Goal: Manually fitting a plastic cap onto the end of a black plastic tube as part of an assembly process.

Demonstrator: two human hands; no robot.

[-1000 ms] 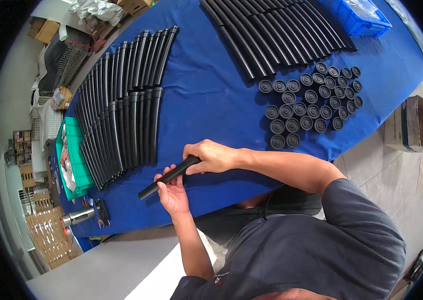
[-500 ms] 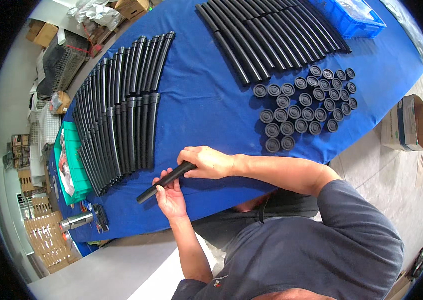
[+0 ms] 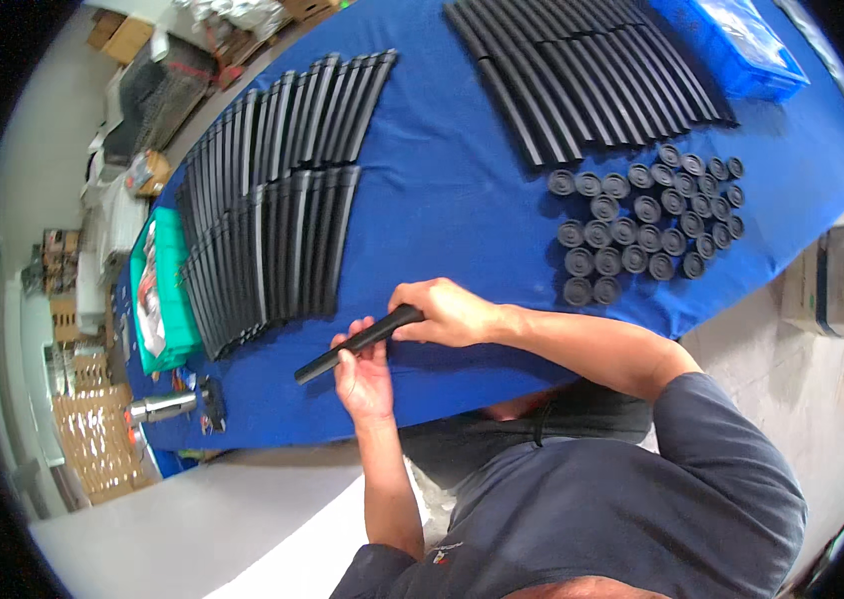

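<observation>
A short black tube (image 3: pixel 342 356) is held slantwise above the blue cloth at the near edge of the table. My left hand (image 3: pixel 366 374) supports its middle, thumb on top and fingers beneath, palm up. Around the tube's upper right end my right hand (image 3: pixel 447 311) is closed, hiding that end. To the left lie two rows of black tubes with collared ends (image 3: pixel 287 235), packed side by side. Loose round black caps (image 3: pixel 648 238) with ringed faces are spread right of my hands. Beyond them are rows of plain black tubes (image 3: pixel 581 90).
A teal bin (image 3: pixel 174 309) with whitish material stands at the left edge, near a silver cylindrical tool (image 3: pixel 164 406). A blue crate (image 3: pixel 756 65) sits at the far right. On the floor to the right is an open cardboard box (image 3: pixel 836 285).
The whole table scene has shifted rightward in view. Both hands still hold the black tube in much the same grip.
</observation>
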